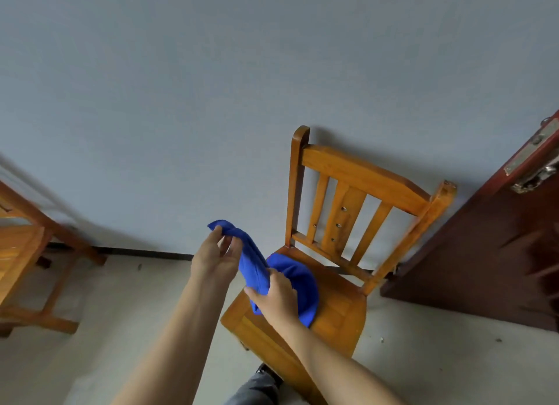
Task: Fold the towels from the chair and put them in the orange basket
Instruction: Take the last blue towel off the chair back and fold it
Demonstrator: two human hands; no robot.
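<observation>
A blue towel [252,261] stretches between both hands above the front left of the wooden chair [341,311]. My left hand [216,255] pinches its upper end, raised to the left of the chair. My right hand [276,295] grips its lower end just over the seat. More blue towel [302,286] lies bunched on the seat behind my right hand; whether it is the same towel or a second one is unclear. No orange basket is in view.
The chair stands against a pale wall. A dark red door [496,253] with a metal latch stands open at the right. Wooden furniture [27,253] stands at the left. My shoe and trouser leg [260,386] are on the pale floor below the chair.
</observation>
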